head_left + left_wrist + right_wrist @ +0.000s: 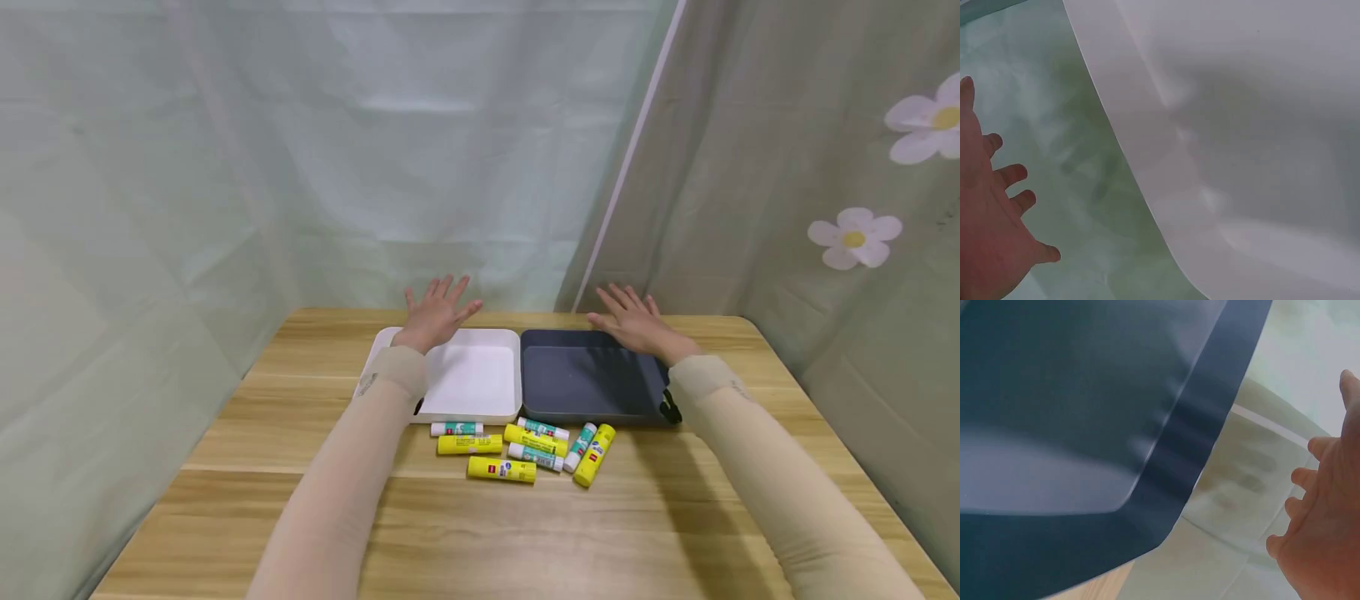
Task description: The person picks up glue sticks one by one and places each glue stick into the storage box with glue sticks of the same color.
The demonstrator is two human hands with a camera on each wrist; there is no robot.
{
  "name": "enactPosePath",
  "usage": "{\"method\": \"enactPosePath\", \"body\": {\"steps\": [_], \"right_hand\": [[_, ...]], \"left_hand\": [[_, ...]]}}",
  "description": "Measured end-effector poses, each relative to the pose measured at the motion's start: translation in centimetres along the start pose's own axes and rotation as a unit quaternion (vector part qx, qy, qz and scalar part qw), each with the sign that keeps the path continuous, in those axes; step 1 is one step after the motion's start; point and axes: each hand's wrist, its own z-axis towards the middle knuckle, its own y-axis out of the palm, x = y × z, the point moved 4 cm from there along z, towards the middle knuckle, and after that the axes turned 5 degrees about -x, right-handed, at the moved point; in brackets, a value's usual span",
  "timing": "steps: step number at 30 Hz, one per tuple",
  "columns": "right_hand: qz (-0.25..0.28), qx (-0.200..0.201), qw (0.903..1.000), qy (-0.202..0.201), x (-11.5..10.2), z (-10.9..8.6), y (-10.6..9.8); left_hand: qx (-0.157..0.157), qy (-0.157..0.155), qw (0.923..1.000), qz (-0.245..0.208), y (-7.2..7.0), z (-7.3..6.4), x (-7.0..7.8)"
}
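Observation:
My left hand (pixel 437 319) hovers over the far edge of a white tray (pixel 480 375), fingers spread and holding nothing. Above the far side of a dark grey tray (pixel 585 383) is my right hand (pixel 636 323), its fingers also spread. The trays stand side by side. Each wrist view shows its palm beside a tray rim, apart from it. In front of the trays lie several glue sticks: yellow ones such as this glue stick (pixel 501 469), and smaller white-and-teal ones such as this glue stick (pixel 457 429). Neither hand touches them.
The wooden table (pixel 300 492) carries everything. A pale curtain (pixel 450 167) hangs close behind its far edge, and a grey-green curtain (pixel 750 167) with white flowers closes the right side.

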Motion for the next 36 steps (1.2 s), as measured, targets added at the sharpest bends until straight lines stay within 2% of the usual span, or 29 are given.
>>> {"method": "enactPosePath", "body": {"steps": [8, 18, 26, 36], "right_hand": [[0.007, -0.002, 0.9998, -0.017, 0.2, -0.7, -0.2], [0.045, -0.002, 0.998, -0.044, 2.0, -1.0, 0.8], [0.035, -0.011, 0.9982, -0.047, 2.4, -2.3, 0.6], [0.036, -0.004, 0.9979, -0.054, 3.1, -3.4, 0.6]], "left_hand": [[-0.009, 0.0, 0.9999, -0.012, 0.6, 0.0, -0.9], [0.002, 0.014, 0.9999, 0.001, 0.1, -1.4, -0.2], [0.003, 0.032, 0.9992, -0.023, 0.4, -1.7, 0.4], [0.002, 0.055, 0.9984, -0.012, 0.6, -2.4, 1.3]]}}
